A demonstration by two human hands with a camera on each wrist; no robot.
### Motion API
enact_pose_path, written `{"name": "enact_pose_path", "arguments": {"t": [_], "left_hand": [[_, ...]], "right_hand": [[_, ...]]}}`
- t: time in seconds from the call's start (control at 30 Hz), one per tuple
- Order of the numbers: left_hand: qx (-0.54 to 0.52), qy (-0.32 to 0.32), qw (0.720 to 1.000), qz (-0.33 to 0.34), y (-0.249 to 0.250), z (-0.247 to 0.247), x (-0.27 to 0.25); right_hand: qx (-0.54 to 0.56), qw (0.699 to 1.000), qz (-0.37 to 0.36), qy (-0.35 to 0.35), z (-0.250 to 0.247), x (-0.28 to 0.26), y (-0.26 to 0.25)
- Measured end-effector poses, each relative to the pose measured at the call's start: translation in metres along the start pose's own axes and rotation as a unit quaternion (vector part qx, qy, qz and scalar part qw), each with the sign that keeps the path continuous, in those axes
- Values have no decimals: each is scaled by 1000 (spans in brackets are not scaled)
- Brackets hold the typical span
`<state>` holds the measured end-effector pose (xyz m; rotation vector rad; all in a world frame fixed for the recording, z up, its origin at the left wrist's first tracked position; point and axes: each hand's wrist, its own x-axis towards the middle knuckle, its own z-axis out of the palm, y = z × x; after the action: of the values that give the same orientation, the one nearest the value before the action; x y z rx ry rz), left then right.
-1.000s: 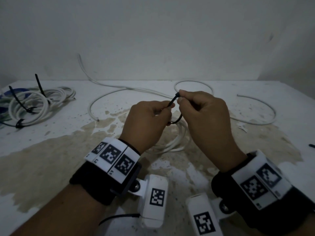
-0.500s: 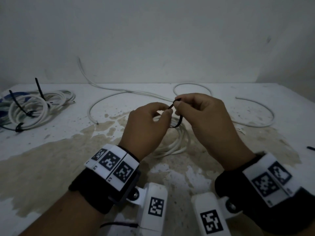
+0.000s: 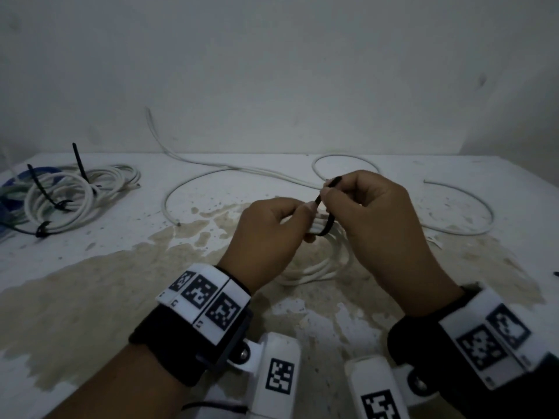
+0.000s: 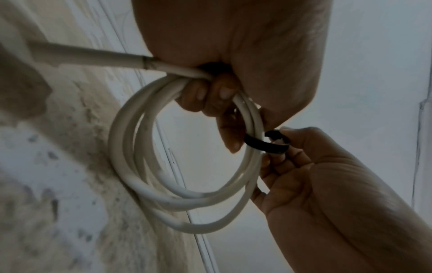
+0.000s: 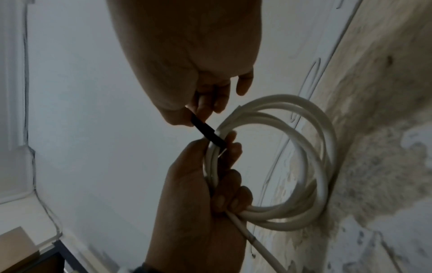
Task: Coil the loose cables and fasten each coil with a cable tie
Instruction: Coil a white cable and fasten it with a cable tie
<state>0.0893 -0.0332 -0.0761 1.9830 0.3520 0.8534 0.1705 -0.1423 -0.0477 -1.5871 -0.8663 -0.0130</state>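
A white cable coil hangs from my left hand, its lower loops touching the stained table. In the left wrist view my curled fingers grip the coil at its top. A black cable tie loops round the bundle. My right hand pinches the tie's tail just above the coil, and the tail's tip sticks out past my fingers. From the right wrist the tie runs taut from my right fingers down to the coil in the left hand.
Several white coils fastened with black ties lie at the far left, over a blue cable. Loose white cable runs along the back by the wall, and more curves at the right. A small black item shows at the right edge.
Both hands have stayed together above the coil. My right hand has shifted along the tie, so more of the tail now pokes out above its fingers.
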Motion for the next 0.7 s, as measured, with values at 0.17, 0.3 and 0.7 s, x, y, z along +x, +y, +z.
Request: {"name": "enact_pose_path", "arguments": {"t": [0.17,0.3,0.7], "left_hand": [[-20,17,999,33,-4,0,-2],[-21,21,999,43,-3,4,-3],[-243,-55,951,-180,11,10,-3]], "right_hand": [[0,1000,-8,-24,3,-3,-2],[-27,998,-11,-54,2,-1,1],[-66,996,-59,14,10,5,21]]}}
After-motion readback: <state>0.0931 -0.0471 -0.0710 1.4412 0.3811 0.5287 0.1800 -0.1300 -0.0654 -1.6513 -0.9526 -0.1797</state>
